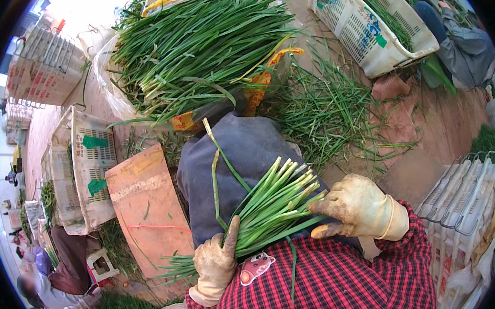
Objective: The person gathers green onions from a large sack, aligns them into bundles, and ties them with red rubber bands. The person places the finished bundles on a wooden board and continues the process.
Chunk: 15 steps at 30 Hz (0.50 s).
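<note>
My left hand (218,258), in a soiled pale glove, is closed round a bunch of garlic chives (269,207) above my lap. The cut pale ends fan out to the upper right, and leaf tips stick out beyond the hand. Two bent stalks stand off from the bunch towards the upper left. My right hand (347,209), gloved too, is at the right side of the bunch, thumb and forefinger apart, the forefinger by the stalk ends. Whether it grips a stalk is unclear. Past my knees lies a large heap of chives (203,52) in an opened plastic bag.
Loose trimmings (332,113) cover the floor ahead right. A white plastic crate (91,165) and a reddish board (151,208) are at the left; another crate (363,33) holds greens at upper right. Stacked crates (458,212) stand right. People sit at lower left (67,267) and upper right (469,54).
</note>
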{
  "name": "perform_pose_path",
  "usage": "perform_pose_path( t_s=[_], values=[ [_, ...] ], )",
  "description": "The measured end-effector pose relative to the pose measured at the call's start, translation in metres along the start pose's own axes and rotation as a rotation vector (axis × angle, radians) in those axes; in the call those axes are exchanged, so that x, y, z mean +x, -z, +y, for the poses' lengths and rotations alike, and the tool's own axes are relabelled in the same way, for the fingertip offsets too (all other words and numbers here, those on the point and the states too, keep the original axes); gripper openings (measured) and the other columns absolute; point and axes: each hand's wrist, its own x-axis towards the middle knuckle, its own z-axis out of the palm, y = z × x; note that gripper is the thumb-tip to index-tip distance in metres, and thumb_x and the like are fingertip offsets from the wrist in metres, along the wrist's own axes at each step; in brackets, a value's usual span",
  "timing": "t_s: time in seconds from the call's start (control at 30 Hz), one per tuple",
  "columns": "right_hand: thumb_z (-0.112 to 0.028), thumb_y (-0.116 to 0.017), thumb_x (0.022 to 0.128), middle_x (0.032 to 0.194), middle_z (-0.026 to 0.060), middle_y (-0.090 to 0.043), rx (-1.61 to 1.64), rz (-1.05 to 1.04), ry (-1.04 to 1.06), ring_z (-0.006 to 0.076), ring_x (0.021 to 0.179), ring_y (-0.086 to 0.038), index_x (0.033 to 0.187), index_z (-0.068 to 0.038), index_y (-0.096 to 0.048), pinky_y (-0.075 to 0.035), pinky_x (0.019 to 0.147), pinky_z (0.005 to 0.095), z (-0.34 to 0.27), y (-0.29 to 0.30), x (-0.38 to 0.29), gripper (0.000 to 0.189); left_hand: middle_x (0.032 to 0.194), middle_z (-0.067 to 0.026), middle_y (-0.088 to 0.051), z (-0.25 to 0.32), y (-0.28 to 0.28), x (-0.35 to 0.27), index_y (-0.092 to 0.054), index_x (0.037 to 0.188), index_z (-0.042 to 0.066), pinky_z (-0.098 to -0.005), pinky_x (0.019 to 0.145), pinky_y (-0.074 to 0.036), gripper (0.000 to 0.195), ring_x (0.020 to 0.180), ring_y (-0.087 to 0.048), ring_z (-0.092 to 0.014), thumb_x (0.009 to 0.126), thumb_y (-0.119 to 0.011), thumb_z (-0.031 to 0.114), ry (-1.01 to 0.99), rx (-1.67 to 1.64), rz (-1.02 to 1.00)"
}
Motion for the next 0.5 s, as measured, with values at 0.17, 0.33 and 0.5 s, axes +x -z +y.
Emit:
perform_pose_path(
  t_s=[0.17, 0.33, 0.5],
  values=[
    [-0.035, -0.068, 0.086, 0.078, 0.0063, -0.068, -0.009, -0.044, 0.024, 0.0282, 0.075, -0.067, 0.092, -0.013, -0.069, -0.053, 0.063, 0.0395, 0.002, -0.004, -0.002, 0.023, 0.078, -0.0083, -0.058, 0.0, -0.001, -0.003, -0.038, 0.151, 0.025, -0.0432, 0.05, -0.048, 0.083, 0.058, -0.058, -0.026, 0.073, -0.064, 0.011, -0.001, 0.04, -0.001],
    [-0.009, -0.069, 0.083, 0.097, 0.0105, -0.072, 1.302, 0.481, -0.054, 0.0116, 0.069, -0.065, 0.101, -0.001, -0.07, -0.051, 0.057, 0.0271, 0.094, -0.028, -0.039, 0.02, 0.075, -0.0064, -0.055, 0.001, -0.004, -0.004, -0.04, 0.15, 0.021, -0.0425, 0.049, -0.048, 0.082, 0.057, -0.057, -0.025, 0.073, -0.063, 0.009, -0.001, 0.038, 0.062],
    [-0.007, -0.069, 0.081, 0.11, 0.0112, -0.07, -0.36, 0.916, -0.494, 0.0227, 0.093, -0.067, 0.116, -0.003, -0.065, -0.053, 0.082, 0.0331, 0.113, 0.006, -0.016, 0.035, 0.074, -0.0057, -0.053, 0.0, -0.004, -0.003, -0.039, 0.15, 0.02, -0.0427, 0.049, -0.047, 0.083, 0.055, -0.055, -0.025, 0.072, -0.064, 0.009, -0.012, 0.028, 0.064]
  ],
)
